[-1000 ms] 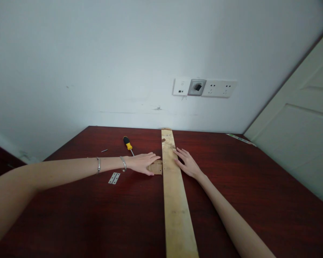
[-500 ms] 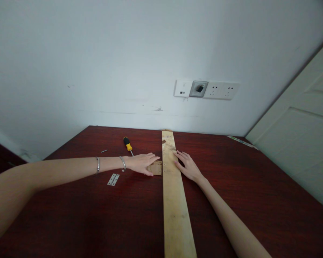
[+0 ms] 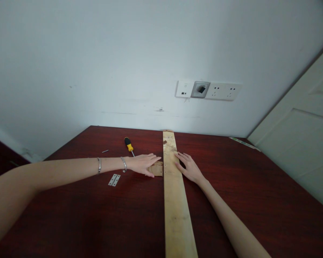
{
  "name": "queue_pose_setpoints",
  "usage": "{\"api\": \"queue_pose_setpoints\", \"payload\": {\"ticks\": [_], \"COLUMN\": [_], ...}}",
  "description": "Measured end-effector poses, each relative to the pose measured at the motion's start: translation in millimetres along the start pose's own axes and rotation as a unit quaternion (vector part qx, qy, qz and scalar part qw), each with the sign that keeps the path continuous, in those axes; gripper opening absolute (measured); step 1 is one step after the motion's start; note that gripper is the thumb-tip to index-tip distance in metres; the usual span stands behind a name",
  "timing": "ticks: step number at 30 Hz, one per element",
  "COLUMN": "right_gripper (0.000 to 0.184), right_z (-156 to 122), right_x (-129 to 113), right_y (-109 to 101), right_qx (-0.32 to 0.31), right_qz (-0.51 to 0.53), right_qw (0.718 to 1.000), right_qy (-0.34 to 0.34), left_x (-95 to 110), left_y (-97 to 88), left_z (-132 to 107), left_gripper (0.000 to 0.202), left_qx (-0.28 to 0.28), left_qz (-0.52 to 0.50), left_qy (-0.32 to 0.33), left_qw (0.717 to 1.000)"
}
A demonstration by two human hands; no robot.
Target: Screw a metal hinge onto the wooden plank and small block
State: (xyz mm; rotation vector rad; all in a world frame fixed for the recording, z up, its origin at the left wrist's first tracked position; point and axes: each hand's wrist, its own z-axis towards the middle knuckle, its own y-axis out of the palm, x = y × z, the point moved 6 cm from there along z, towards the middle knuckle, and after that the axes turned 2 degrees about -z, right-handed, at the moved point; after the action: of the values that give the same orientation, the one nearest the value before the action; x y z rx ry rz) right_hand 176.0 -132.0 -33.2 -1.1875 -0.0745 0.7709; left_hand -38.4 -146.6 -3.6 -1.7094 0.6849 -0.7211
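Note:
A long pale wooden plank (image 3: 176,200) lies on the table, running from the near edge toward the wall. Against its left side sits a short wooden block (image 3: 158,169), partly covered by my left hand (image 3: 143,164). That hand rests over the block with its fingers stretched out and thumb apart. On the plank's right edge lie the fingertips of my right hand (image 3: 190,167), its fingers extended. A silver hinge (image 3: 114,180) lies flat below my left wrist. Beyond that wrist is a yellow and black screwdriver (image 3: 129,144), its tip hidden behind the hand.
The dark red table (image 3: 118,222) meets a white wall (image 3: 110,64) at the back. A small thin metal pin (image 3: 105,151) lies left of the screwdriver. Wall sockets (image 3: 223,91) are above the table, and a pale panelled door (image 3: 304,143) stands at the right.
The whole view has shifted very slightly. Both hands, the block and the plank keep their places relative to one another.

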Motion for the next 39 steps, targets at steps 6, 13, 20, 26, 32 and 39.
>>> {"api": "queue_pose_setpoints", "payload": {"ticks": [6,13,20,26,32,39], "right_gripper": [0.052,0.054,0.052,0.035,0.031,0.050], "right_z": [0.3,1.1,2.0,19.1,42.8,48.1], "right_x": [0.4,-0.6,12.2,-14.5,-113.8,-206.4], "right_y": [0.2,-0.4,-3.3,-14.6,-6.4,44.4], "right_qx": [-0.008,-0.014,0.025,0.103,0.069,-0.081], "right_qz": [-0.003,0.019,0.087,0.067,0.073,0.045], "right_qw": [1.000,1.000,0.995,0.992,0.986,0.982], "right_qy": [0.003,0.005,0.050,-0.029,-0.137,-0.162], "left_x": [1.4,2.5,-10.9,-61.8,-105.2,-106.1], "left_y": [-0.3,-1.9,-26.2,-96.7,-109.9,-74.7], "left_z": [-0.3,-3.1,3.1,-13.6,-66.4,-113.7], "left_gripper": [0.094,0.094,0.066,0.027,0.024,0.024], "left_qx": [-0.007,-0.008,0.195,0.544,0.651,0.536], "left_qz": [0.004,-0.007,-0.153,-0.302,-0.400,-0.379], "left_qy": [0.003,0.007,0.004,-0.065,-0.171,-0.236], "left_qw": [1.000,1.000,0.969,0.780,0.622,0.716]}}
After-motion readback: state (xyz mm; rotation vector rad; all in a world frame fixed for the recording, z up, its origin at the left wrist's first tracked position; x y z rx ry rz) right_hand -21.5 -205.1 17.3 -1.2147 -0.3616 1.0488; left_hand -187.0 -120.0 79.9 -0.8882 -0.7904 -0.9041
